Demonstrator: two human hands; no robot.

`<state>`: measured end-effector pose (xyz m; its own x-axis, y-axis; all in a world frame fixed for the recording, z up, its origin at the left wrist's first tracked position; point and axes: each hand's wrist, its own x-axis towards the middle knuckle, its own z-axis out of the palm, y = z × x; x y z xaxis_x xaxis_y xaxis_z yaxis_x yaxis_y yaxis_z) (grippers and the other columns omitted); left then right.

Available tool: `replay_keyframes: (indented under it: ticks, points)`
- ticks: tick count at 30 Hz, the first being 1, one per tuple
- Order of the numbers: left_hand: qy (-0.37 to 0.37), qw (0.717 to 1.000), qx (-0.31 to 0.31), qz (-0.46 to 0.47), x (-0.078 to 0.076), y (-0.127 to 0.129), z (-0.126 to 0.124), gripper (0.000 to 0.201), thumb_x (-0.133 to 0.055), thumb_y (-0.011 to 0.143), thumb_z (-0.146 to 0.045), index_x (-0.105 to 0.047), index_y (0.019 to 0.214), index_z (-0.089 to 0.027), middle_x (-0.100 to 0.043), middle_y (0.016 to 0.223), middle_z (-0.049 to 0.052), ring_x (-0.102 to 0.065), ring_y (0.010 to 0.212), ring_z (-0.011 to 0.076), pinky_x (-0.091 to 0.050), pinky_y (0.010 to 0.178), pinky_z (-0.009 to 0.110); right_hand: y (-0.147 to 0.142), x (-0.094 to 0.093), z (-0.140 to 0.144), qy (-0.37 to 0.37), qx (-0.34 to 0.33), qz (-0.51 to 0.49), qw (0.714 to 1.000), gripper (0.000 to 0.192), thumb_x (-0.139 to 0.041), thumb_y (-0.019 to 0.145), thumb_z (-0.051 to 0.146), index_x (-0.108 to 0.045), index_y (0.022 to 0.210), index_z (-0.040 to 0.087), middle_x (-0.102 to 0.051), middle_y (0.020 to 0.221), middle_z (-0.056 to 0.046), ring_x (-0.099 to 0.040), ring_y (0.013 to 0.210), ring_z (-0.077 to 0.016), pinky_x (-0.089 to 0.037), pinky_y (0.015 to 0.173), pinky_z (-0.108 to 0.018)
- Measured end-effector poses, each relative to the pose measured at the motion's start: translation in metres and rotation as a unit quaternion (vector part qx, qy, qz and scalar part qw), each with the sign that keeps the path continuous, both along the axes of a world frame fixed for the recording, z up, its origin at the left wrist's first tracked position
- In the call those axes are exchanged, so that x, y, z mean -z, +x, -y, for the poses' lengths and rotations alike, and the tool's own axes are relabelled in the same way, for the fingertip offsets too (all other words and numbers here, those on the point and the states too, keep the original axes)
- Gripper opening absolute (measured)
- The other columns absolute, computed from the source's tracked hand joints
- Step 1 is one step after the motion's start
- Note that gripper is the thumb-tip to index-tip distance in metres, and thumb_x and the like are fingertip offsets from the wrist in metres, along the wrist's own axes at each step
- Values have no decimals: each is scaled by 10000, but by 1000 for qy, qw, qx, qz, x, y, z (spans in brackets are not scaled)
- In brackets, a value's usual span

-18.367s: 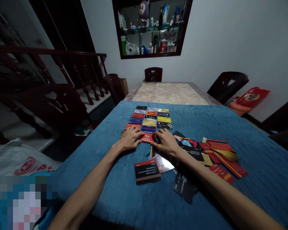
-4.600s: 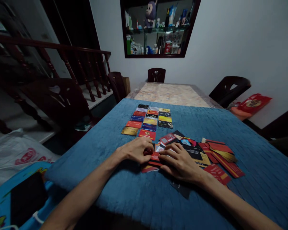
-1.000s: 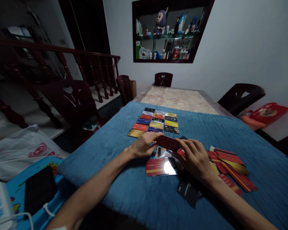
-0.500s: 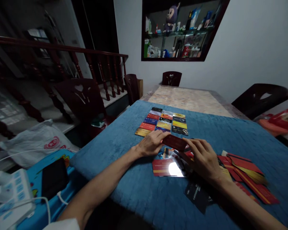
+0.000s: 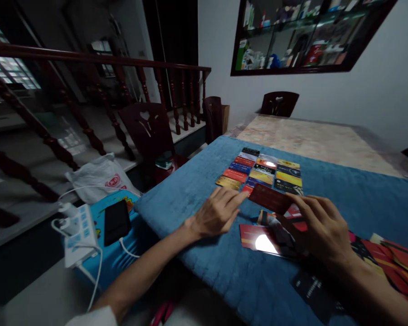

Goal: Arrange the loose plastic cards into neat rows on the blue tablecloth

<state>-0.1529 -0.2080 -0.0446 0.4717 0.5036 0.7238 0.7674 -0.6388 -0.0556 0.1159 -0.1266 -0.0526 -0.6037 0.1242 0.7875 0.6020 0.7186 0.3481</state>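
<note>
Head view, swung left since earlier: arched at four o'clock of the dark red card (image 5: 268,198), the right hand (image 5: 324,231) pinches it above the table (image 5: 299,135); whether the left hand (image 5: 216,212), at eight, grips, I cannot tell. Card rows (image 5: 260,177) lie beyond, at twelve.

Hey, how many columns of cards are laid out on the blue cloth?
3: the left column, ending nearest the person in a gold card; the middle column, its near end partly behind the raised dark red card; and the right column. Some cards may be hidden.
</note>
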Motion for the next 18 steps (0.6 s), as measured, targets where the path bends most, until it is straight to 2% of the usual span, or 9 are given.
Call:
replay_keyframes:
  ticks: [2,3,5,7,8,11,13,15,18]
  points:
    - [89,993,-74,38,5,-35,41,472,-519,873,-96,-479,1339,-161,-658,1058,100,-586,1008,246,-513,885,413,-1,-2,2,5,-12,-2,1000,616,-660,888,260,-448,1453,135,-707,932,-128,-621,837,-277,-524,768,-391]
    - [126,979,-146,64,11,-59,62,465,-529,857,-79,-509,1307,-194,-663,1035,81,-585,1012,241,-502,898,416,-1,-3,3,6,-16,-3,1000,630,-669,884,261,-446,1459,135,-706,920,-130,-622,829,-280,-526,757,-391]
    - [151,923,-332,120,29,-116,103,391,-536,861,-122,-556,1243,-206,-668,1019,85,-569,1042,269,-466,937,459,-2,-4,3,6,-21,-7,1000,651,-676,880,267,-442,1472,133,-703,905,-137,-623,818,-291,-526,734,-398]
    - [65,853,-493,159,54,-175,139,367,-476,890,-198,-571,1243,-181,-669,1061,121,-531,1123,322,-422,987,526,-4,-4,2,5,-30,-5,1000,666,-668,886,269,-424,1490,131,-698,902,-143,-620,810,-297,-527,718,-404]
    - [-3,825,-540,168,68,-201,153,393,-443,886,-220,-572,1254,-168,-673,1070,134,-521,1141,347,-406,992,559,-6,-3,1,3,-34,-2,999,674,-661,891,274,-411,1500,132,-696,903,-144,-619,805,-298,-529,716,-407]
    - [-141,782,-583,168,108,-256,183,462,-386,849,-230,-588,1258,-157,-682,1114,147,-527,1152,378,-405,973,590,-9,-1,0,-2,-43,8,999,709,-644,904,302,-362,1532,133,-687,898,-140,-614,794,-297,-534,709,-408]
    - [-173,787,-569,165,126,-274,191,504,-400,811,-229,-583,1279,-183,-696,1103,124,-538,1155,371,-424,964,568,-11,0,0,-1,-43,11,999,736,-641,906,317,-330,1549,138,-683,903,-136,-614,789,-294,-535,704,-406]
    - [-188,793,-558,156,136,-281,193,555,-407,779,-220,-565,1308,-168,-701,1109,136,-544,1162,375,-433,955,555,-11,0,0,0,-44,9,999,751,-642,906,334,-317,1557,147,-682,907,-134,-614,782,-290,-534,696,-402]
    - [-191,796,-558,136,136,-286,190,582,-407,762,-203,-546,1322,-126,-696,1132,174,-538,1167,405,-431,927,578,-9,0,2,-5,-40,5,999,739,-637,909,338,-327,1555,157,-686,912,-132,-619,785,-291,-532,700,-403]
